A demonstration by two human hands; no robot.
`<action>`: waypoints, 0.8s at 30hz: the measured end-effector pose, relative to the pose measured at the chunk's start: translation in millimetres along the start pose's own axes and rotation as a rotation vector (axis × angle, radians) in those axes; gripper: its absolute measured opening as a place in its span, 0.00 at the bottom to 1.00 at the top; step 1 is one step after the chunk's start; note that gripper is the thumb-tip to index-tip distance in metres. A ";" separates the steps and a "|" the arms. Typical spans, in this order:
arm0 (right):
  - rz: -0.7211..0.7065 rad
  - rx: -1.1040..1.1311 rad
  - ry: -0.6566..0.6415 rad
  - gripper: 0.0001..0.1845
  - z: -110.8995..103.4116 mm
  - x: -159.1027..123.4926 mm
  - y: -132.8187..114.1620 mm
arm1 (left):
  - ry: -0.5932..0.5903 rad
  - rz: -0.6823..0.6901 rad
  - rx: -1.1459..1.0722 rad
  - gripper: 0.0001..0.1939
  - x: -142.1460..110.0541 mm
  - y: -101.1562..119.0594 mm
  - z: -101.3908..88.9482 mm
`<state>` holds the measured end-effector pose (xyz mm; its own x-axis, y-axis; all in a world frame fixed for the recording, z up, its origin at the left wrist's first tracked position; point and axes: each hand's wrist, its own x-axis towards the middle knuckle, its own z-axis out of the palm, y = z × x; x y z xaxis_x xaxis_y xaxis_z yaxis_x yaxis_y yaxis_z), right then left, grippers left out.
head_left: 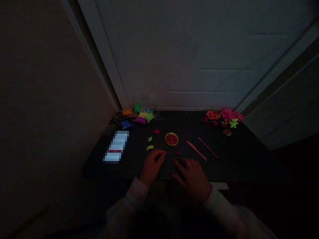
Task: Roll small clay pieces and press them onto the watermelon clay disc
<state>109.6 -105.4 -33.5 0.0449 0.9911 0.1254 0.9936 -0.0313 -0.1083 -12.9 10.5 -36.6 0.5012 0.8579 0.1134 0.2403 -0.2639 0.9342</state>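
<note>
My left hand [152, 166] is near the table's front edge, thumb and fingertips drawn together. Whatever is between them is too small or dark to make out. To its right, my right hand [193, 179] rests low over the table with thumb and index finger apart. A tiny dark red bit [173, 161] shows at the right index fingertip. Just beyond the hands lies a small red clay piece [177, 152]. Behind it sits a round clay pizza [171, 139] with a yellow rim and red top. Left of that are yellow [150, 147], green [150, 139] and red [157, 131] clay pieces.
A pink plastic knife [196, 151] and thin pink stick tool [208, 147] lie at right. Clay packets [141, 120] in clear plastic fill the back left; pink flowers [230, 115] and small clay figures [233, 123] the back right. A bright blurred-out phone-like screen [116, 147] lies left.
</note>
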 end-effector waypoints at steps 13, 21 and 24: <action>-0.064 0.037 -0.004 0.24 -1.3 2.6 -4.5 | 0.007 0.002 -0.016 0.08 1.0 -0.2 1.1; -0.038 0.074 0.002 0.26 0.9 4.2 -2.1 | 0.008 0.011 -0.020 0.08 0.4 0.7 0.5; -0.022 0.108 0.020 0.26 1.9 5.7 3.5 | 0.007 0.009 -0.019 0.08 0.3 1.1 0.3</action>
<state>113.1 -99.7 -35.0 0.0260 0.9885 0.1487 0.9776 0.0059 -0.2104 -12.3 10.4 -35.7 0.4975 0.8585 0.1244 0.2196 -0.2633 0.9394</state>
